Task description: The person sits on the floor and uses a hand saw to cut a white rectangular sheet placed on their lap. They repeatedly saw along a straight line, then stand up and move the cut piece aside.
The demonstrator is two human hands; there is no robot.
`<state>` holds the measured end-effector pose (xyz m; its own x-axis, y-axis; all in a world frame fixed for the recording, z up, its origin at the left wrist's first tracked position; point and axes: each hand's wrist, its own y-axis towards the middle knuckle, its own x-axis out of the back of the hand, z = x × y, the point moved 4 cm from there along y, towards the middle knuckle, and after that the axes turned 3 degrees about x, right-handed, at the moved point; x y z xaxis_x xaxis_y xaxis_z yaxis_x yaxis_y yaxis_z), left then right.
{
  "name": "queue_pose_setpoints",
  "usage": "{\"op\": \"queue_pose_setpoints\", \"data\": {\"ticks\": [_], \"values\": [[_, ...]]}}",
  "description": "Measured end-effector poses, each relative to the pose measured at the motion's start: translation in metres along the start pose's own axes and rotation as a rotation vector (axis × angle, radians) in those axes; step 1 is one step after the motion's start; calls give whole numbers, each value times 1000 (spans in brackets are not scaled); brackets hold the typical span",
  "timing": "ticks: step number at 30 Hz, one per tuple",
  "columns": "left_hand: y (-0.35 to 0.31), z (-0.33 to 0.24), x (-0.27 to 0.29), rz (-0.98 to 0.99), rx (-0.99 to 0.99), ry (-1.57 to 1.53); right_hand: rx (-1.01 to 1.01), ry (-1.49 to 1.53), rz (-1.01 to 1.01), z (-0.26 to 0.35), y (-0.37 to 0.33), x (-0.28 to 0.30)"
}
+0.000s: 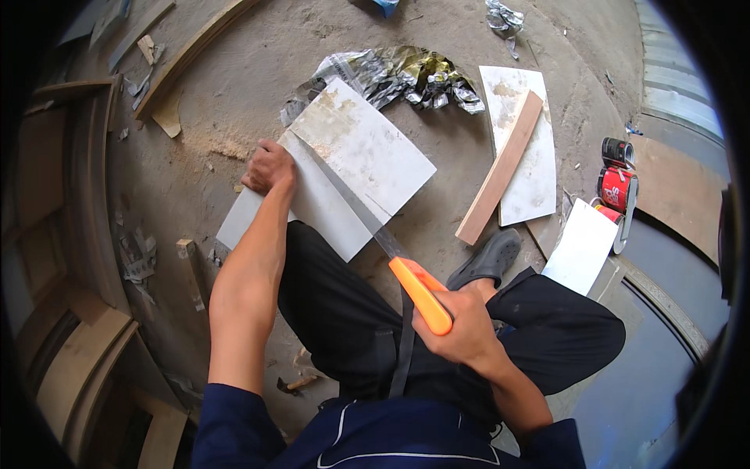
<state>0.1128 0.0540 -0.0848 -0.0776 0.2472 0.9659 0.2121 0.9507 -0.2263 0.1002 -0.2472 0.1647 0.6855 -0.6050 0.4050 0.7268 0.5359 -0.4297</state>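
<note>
My right hand (461,324) is wrapped round the orange handle of a handsaw (418,289). The saw's blade points away from me and to the left, lying along a line across a white-faced board (371,152). Dirty brownish patches mark the board's far side. On the board's left edge, my left hand (269,166) is closed and presses down, its fingertips partly hidden. My knee is right beside the board's near part. Pale sawdust (223,144) lies on the ground beyond my left hand.
Crumpled foil-like sheeting (398,74) lies beyond the board. To the right, a wooden strip (504,168) rests on another white board (535,141). Red tins (616,187) stand farther right, near a white panel (582,246). Wooden frames (94,211) line the left; a hammer (297,384) lies near me.
</note>
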Motion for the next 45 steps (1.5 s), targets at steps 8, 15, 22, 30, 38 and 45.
{"op": "queue_pose_setpoints", "data": {"ticks": [8, 15, 22, 30, 38, 45], "values": [[2, -9, -1, -5, -4, -28, 55, -155, 60, -12, 40, -32], [3, -4, -4, -27, -35, -18, 43, -113, 37, 2, 37, -17], [-1, -3, 1, -28, -19, -11, -29, -94, 78, 10, -5, 15], [0, -7, -6, -20, -27, -53, -49, -168, 65, 9, 7, -3], [-2, -5, -4, -19, -37, -17, -39, -156, 144, 38, -17, 31], [1, -5, -2, -9, -27, -20, 77, -49, -51, -30, -39, 32]]}}
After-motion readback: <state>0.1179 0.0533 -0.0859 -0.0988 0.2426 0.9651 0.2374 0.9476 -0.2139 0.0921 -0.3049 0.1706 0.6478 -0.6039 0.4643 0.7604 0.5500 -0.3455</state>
